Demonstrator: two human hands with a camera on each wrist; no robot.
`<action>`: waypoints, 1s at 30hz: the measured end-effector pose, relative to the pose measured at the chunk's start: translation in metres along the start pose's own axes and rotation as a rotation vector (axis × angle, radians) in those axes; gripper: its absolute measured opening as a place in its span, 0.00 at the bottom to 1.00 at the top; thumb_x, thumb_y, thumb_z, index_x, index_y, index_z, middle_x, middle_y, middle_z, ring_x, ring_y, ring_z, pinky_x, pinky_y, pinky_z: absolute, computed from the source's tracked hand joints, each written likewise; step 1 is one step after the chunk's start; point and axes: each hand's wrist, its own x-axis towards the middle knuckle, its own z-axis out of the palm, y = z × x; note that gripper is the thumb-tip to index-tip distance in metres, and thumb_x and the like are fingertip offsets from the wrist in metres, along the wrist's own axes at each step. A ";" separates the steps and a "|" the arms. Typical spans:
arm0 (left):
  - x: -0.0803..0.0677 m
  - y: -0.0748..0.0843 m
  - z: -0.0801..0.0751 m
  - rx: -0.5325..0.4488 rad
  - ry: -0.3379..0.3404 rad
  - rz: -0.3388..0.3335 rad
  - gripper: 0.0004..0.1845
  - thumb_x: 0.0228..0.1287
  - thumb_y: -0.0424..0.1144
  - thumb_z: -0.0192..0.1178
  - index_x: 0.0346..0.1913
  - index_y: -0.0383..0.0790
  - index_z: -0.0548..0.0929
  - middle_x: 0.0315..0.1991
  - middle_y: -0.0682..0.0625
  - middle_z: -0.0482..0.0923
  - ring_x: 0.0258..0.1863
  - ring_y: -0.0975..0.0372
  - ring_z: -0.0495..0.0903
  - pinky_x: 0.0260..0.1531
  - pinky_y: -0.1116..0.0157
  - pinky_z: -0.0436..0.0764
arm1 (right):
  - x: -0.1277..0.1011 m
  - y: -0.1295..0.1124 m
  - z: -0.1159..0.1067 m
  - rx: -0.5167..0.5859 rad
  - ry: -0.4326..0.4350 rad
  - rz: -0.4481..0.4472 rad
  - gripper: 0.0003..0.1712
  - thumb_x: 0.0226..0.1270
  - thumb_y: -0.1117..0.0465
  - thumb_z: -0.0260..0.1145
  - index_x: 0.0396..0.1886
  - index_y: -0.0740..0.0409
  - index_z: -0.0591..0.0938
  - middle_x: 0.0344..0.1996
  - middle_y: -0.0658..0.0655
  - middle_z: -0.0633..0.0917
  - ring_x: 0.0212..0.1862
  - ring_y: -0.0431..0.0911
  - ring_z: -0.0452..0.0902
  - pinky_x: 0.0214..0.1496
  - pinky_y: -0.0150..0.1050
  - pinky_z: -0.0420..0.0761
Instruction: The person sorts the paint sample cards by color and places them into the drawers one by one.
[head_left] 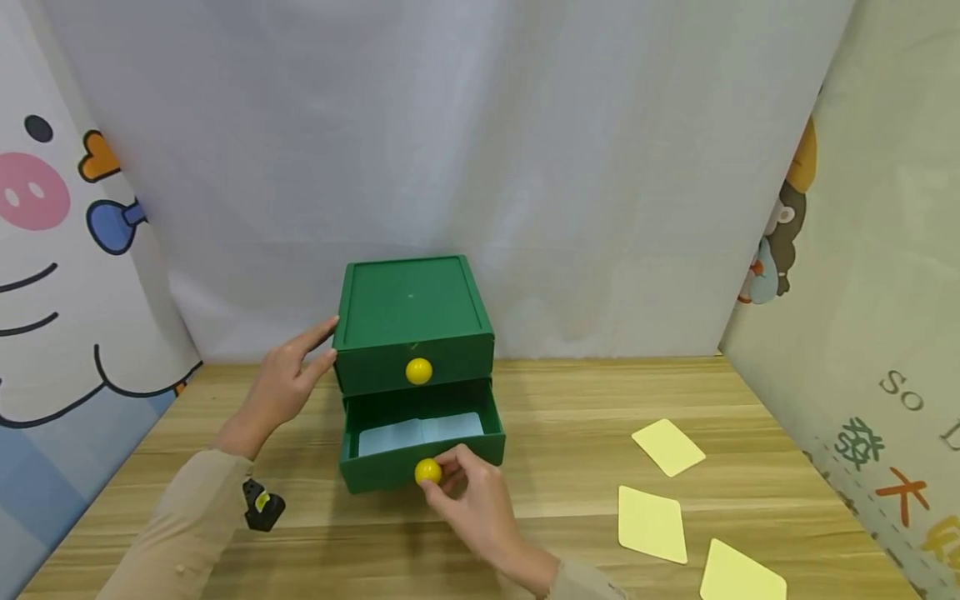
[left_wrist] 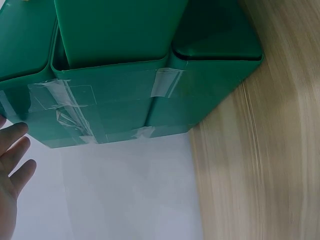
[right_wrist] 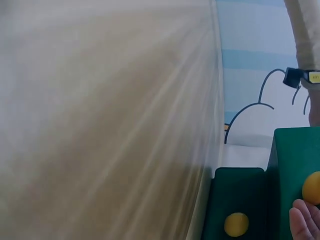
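A green two-drawer box [head_left: 411, 308] stands on the wooden table [head_left: 570, 433]. Its lower drawer [head_left: 420, 442] is pulled out and holds light blue cards [head_left: 420, 433]. My right hand [head_left: 468, 492] pinches the lower drawer's yellow knob [head_left: 428, 472]; the same knob [right_wrist: 312, 187] sits by my fingertips [right_wrist: 302, 225] in the right wrist view. The upper drawer is closed, with its own yellow knob [head_left: 418, 371]. My left hand [head_left: 288, 383] rests with straight fingers against the box's left side; the left wrist view shows the taped green side [left_wrist: 115, 100] beside my fingers [left_wrist: 15, 150].
Three pale yellow cards [head_left: 667, 447] [head_left: 651, 523] [head_left: 742, 573] lie on the table to the right. White cloth hangs behind, and cartoon-printed panels [head_left: 45, 250] close both sides. A small black device [head_left: 262, 505] sits on my left wrist.
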 end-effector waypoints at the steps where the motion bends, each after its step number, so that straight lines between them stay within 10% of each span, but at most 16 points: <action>1: 0.000 0.000 0.000 0.000 0.000 0.000 0.25 0.70 0.39 0.46 0.66 0.31 0.62 0.61 0.33 0.65 0.58 0.41 0.66 0.53 0.43 0.67 | 0.003 0.001 0.001 -0.001 0.005 -0.005 0.07 0.54 0.60 0.68 0.33 0.53 0.79 0.27 0.48 0.82 0.25 0.33 0.74 0.29 0.27 0.79; 30: 0.000 0.000 0.000 -0.001 0.023 0.019 0.24 0.69 0.37 0.47 0.65 0.31 0.63 0.59 0.33 0.67 0.57 0.42 0.67 0.52 0.44 0.68 | 0.069 0.020 0.010 -0.177 -0.018 -0.030 0.08 0.60 0.58 0.63 0.35 0.58 0.78 0.28 0.51 0.81 0.30 0.42 0.76 0.32 0.28 0.75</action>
